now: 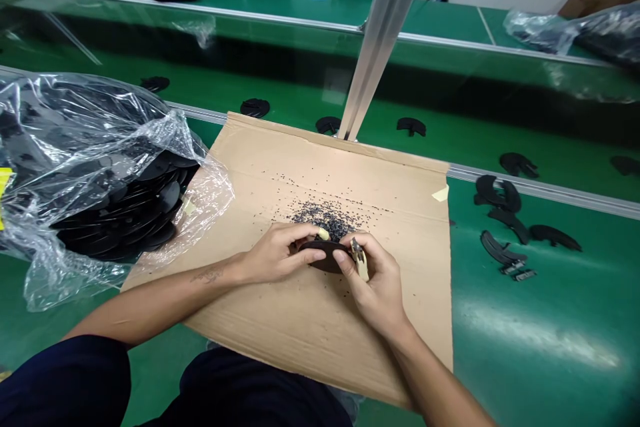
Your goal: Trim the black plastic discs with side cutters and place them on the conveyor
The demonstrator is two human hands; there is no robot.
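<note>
My left hand (pixel 279 255) grips a dark brown or black plastic disc-shaped part (pixel 324 257) from the left, and its fingers cover much of the part. A cream-coloured cot or tape (pixel 324 233) covers one fingertip. My right hand (pixel 374 278) holds small side cutters (pixel 361 260) with cream handles, their metal tips at the part's right edge. Both hands rest over a flattened cardboard sheet (pixel 395 213). Just above them lies a heap of small black plastic trimmings (pixel 325 217), with more scattered around it.
A clear plastic bag (pixel 120 213) holds a stack of black discs at the left. Black curved parts (pixel 503 227) lie on the green bench at the right. A metal upright (pixel 383 40) stands behind the cardboard, with more black pieces and a further green bench beyond.
</note>
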